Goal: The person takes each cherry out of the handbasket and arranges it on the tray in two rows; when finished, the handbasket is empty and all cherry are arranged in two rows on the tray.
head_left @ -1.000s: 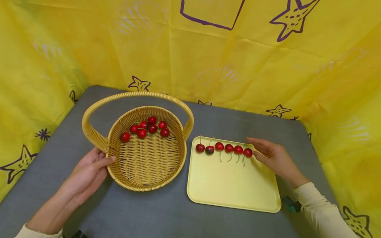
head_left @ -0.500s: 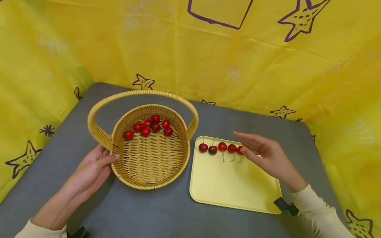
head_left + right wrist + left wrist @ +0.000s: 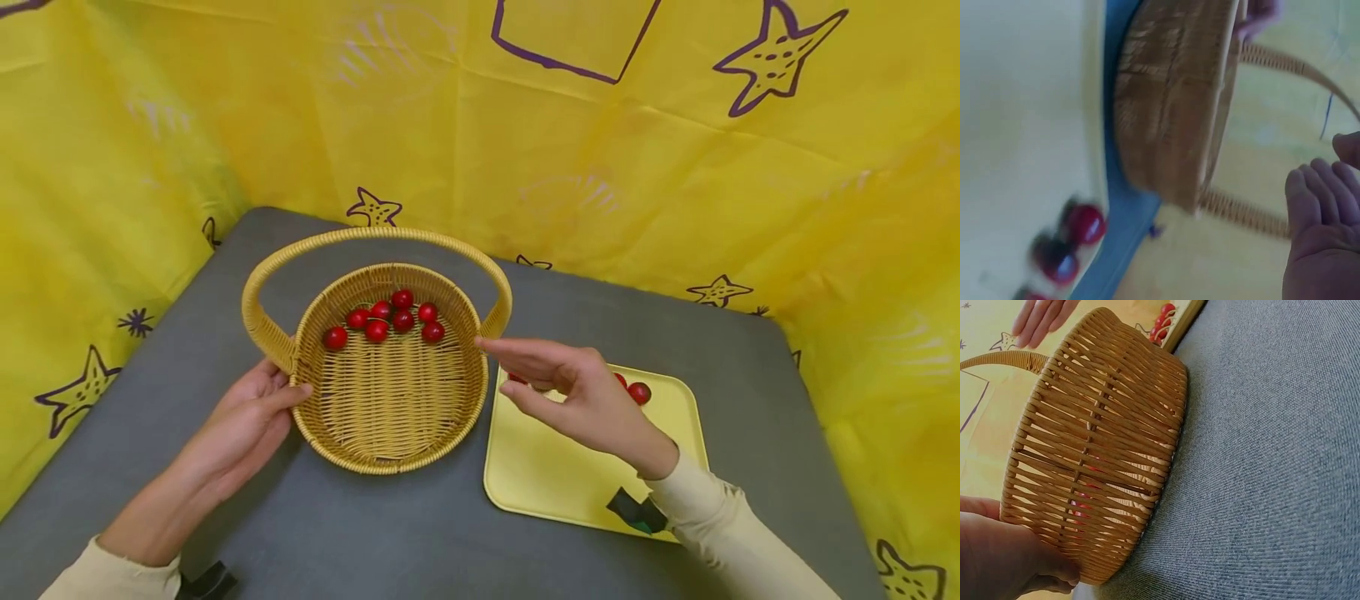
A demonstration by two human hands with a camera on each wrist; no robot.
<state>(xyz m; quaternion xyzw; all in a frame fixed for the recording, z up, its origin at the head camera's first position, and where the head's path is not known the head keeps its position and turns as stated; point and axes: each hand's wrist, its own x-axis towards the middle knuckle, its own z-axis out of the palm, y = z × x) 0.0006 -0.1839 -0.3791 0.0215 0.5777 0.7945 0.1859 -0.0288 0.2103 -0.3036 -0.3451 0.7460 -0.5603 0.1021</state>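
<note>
In the head view my left hand (image 3: 243,429) grips the left rim of a round wicker basket (image 3: 480,408), thumb over the edge beside the handle (image 3: 375,234). Several red cherries (image 3: 402,321) lie in its far half. My right hand (image 3: 588,404) hangs over a yellow tray (image 3: 555,475) with nothing held, fingers stretched toward the basket's right rim. Beneath it runs a row of cherries (image 3: 639,392), partly hidden by the hand. The right wrist view shows that palm (image 3: 1329,244) with its fingers extended and dark red cherries (image 3: 1085,224) near the tray's edge.
A grey cloth-covered table (image 3: 360,533) carries basket and tray, with a narrow gap between the two. Yellow fabric with purple starfish drawings (image 3: 375,206) stands around its back and sides. The basket's handle arches high over its far side.
My right hand has swept left from the right end of the tray's cherry row to the basket's right rim. The left hand keeps its grip. The head view has shifted slightly.
</note>
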